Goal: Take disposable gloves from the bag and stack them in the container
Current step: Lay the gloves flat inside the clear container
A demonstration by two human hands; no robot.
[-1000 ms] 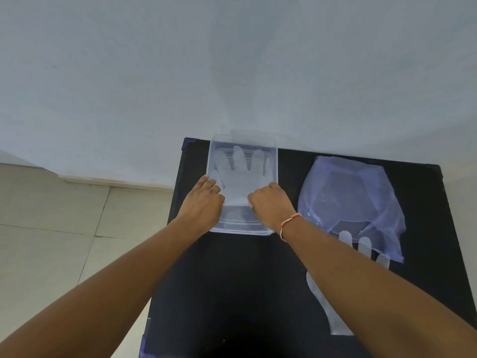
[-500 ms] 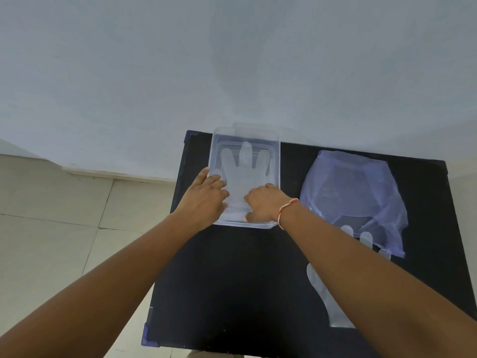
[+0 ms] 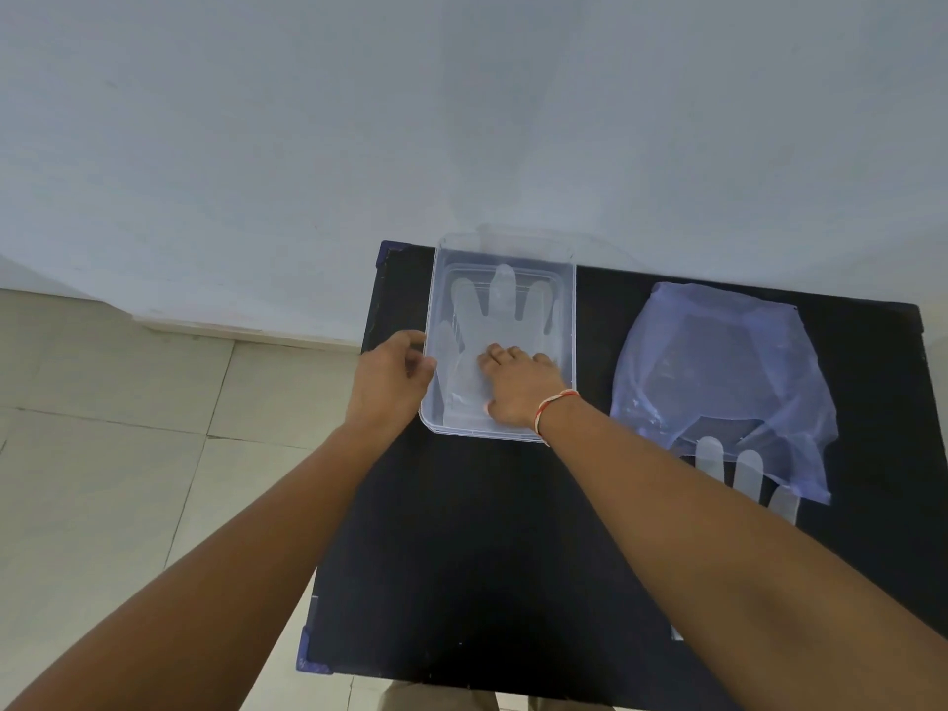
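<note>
A clear plastic container (image 3: 564, 279) stands at the far left of the black table (image 3: 487, 556). A translucent disposable glove (image 3: 500, 310) lies flat inside it, fingers pointing away from me. My right hand (image 3: 518, 384) rests palm down on the glove's cuff end, fingers spread. My left hand (image 3: 392, 382) sits at the container's left rim, fingers loosely curled and touching the edge. To the right lies a bluish plastic bag (image 3: 718, 372). Another glove (image 3: 738, 472) sticks out of the bag's near opening, partly hidden behind my right forearm.
The table's back edge meets a pale wall (image 3: 461, 120). Beige floor tiles (image 3: 128, 454) lie to the left of the table.
My left hand has slid out of the container to its left rim. My right hand has moved further in and flattened on the glove. The camera view has shifted.
</note>
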